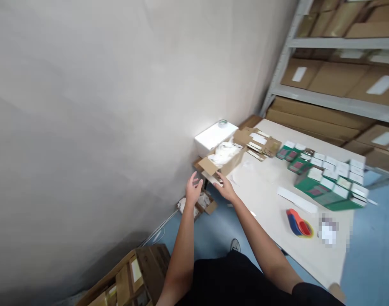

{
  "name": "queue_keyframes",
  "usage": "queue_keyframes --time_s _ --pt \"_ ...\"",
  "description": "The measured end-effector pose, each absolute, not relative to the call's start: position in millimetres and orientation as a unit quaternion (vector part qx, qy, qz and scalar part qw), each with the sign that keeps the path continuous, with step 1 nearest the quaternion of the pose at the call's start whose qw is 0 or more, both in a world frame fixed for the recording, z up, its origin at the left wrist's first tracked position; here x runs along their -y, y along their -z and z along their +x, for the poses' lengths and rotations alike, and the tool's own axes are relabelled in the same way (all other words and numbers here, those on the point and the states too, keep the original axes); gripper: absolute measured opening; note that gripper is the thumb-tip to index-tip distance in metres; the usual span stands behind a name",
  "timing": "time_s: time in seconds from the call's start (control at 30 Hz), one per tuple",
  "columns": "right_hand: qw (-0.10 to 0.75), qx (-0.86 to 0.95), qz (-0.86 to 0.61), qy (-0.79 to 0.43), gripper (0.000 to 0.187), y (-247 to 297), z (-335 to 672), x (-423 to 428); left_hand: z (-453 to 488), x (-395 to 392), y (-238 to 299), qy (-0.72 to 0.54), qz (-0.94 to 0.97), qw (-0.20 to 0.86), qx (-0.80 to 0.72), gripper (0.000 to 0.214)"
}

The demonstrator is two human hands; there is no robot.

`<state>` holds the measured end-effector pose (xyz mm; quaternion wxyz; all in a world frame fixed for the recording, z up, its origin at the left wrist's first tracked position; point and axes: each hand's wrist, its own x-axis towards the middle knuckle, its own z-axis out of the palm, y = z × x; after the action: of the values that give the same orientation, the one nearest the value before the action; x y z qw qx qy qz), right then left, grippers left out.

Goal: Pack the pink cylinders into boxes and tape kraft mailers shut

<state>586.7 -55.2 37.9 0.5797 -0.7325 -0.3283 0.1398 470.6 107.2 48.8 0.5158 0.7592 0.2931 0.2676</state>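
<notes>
My left hand is held out in the air over the floor, its fingers apart and nothing in it. To its right my right hand is open too, fingers spread, near the table's left end. Just beyond both hands an open cardboard box stands on the table, filled with crumpled white paper. One flap of that box points toward my hands. Whether my right fingertips touch the box or table edge, I cannot tell.
On the white table are flattened cardboard pieces, several green-and-white boxes and red, blue and yellow scoops. A white box sits against the wall. Another open carton is on the floor. Shelves hold cartons.
</notes>
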Motion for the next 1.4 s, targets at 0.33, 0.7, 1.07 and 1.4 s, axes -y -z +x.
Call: queue_keyframes --time_s 0.33,0.7,1.07,1.4 --pt "0.607 0.136 -0.781 -0.050 0.063 -35 695 237 637 27 -50 -0.130 0.784 0.587 -0.154 0.055" --pt "0.596 0.000 -0.803 -0.009 0.064 -5 730 256 728 41 -17 -0.013 0.780 0.621 -0.075 0.051" --pt "0.563 -0.117 -0.818 0.004 0.065 11 748 221 794 1 -2 0.116 0.780 0.615 -0.001 0.049" --pt "0.541 -0.214 -0.813 0.028 0.066 16 730 235 814 26 9 0.202 0.767 0.606 0.054 0.047"
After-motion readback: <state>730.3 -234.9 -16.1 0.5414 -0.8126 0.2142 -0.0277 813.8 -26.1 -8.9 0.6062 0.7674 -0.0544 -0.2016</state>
